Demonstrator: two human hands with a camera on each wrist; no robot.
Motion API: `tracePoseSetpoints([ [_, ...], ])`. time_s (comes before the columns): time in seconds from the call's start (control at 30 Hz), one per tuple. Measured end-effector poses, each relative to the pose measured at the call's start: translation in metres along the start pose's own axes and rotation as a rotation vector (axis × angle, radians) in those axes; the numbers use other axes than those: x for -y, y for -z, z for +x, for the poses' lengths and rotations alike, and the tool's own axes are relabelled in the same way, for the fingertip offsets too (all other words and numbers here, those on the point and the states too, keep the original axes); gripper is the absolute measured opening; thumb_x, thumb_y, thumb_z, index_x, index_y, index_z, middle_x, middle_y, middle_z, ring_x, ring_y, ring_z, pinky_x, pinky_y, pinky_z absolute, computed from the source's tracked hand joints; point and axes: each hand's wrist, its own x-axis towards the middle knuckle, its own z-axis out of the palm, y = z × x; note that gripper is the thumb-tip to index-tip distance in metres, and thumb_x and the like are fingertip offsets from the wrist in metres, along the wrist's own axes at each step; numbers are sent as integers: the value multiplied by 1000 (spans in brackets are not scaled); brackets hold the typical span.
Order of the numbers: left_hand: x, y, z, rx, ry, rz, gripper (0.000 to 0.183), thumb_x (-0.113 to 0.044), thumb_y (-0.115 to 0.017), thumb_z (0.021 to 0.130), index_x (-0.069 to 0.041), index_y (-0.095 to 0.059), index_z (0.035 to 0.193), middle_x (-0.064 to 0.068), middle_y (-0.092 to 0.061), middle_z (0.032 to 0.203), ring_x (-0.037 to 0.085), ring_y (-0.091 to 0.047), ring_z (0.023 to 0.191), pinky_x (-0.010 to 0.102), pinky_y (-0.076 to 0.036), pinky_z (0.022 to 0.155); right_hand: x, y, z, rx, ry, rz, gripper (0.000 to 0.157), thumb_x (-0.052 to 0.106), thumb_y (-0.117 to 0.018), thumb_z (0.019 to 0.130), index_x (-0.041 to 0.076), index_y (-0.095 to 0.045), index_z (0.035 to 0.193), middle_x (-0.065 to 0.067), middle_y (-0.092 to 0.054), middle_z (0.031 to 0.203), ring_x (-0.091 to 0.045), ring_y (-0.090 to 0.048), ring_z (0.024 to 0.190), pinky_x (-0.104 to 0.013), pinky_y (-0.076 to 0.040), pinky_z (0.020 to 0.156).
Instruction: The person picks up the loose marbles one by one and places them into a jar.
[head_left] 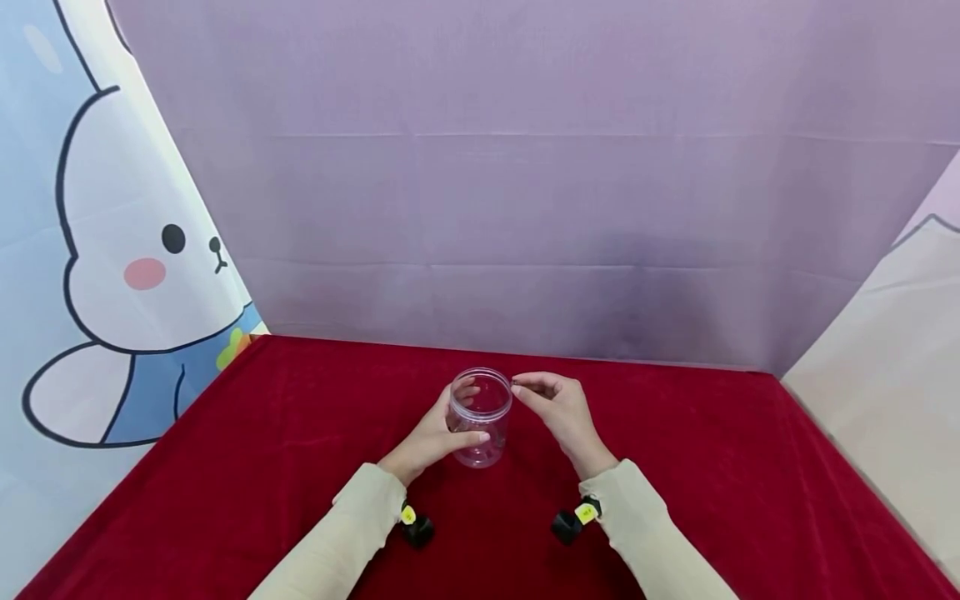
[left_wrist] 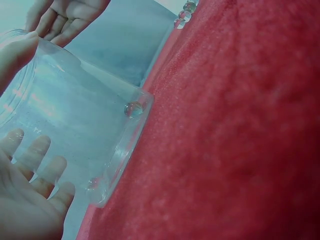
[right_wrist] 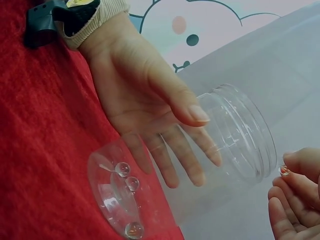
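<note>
A clear plastic jar (head_left: 482,433) without a lid stands on the red cloth, its rim facing up. My left hand (head_left: 435,433) grips its side, thumb on the near wall and fingers round the far side. Glass marbles (right_wrist: 122,169) lie on the jar's bottom; one marble (left_wrist: 133,109) also shows through the wall in the left wrist view. Beside the rim, on the right, my right hand (head_left: 558,408) pinches a small clear marble (right_wrist: 284,170) between thumb and fingertips, outside the opening.
Red cloth (head_left: 712,483) covers the table, up to a lilac curtain (head_left: 525,208) at the back. Several more marbles (left_wrist: 184,16) lie on the cloth at the top of the left wrist view. A printed sheet with a cartoon animal (head_left: 150,292) hangs on the left.
</note>
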Motion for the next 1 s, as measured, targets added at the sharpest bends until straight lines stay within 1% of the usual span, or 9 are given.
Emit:
tracePoseSetpoints([
  [0.13, -1, 0, -1, 0, -3, -4, 82, -11, -72, 82, -28, -23, 145, 7, -31, 149, 26, -26, 138, 50, -27, 110, 11, -4, -4, -12, 13, -22, 23, 5, -68, 85, -6, -68, 106, -16, -69, 100, -11, -61, 82, -21, -51, 72],
  [0.37, -3, -1, -2, -5, 5, -11, 86, -11, -73, 81, -24, -19, 147, 8, -30, 149, 29, -25, 139, 51, -26, 110, 11, -8, -4, -10, 41, -1, 25, 5, -68, 85, -8, -66, 107, -19, -68, 100, -13, -62, 83, -20, -51, 73],
  [0.53, -3, -1, -2, -7, 5, -4, 85, -14, -74, 80, -26, -21, 146, 5, -33, 148, 26, -28, 138, 50, -27, 110, 10, -10, -4, -6, 64, 13, 24, 4, -68, 85, -8, -67, 105, -20, -68, 100, -12, -62, 81, -21, -52, 72],
  [0.8, 0, 1, -3, -14, 3, 4, 83, -15, -74, 81, -28, -24, 145, 2, -35, 145, 22, -30, 136, 50, -27, 110, 9, -13, -3, -8, 52, 8, 23, 5, -69, 84, -7, -68, 104, -18, -69, 98, -11, -62, 80, -20, -51, 72],
  [1.0, -1, 1, -2, -11, 3, -3, 83, -15, -74, 81, -27, -23, 145, 5, -33, 147, 25, -27, 137, 50, -27, 110, 10, -13, -2, -3, 50, 4, 22, 6, -69, 84, -6, -68, 104, -18, -69, 98, -12, -62, 81, -21, -51, 72],
])
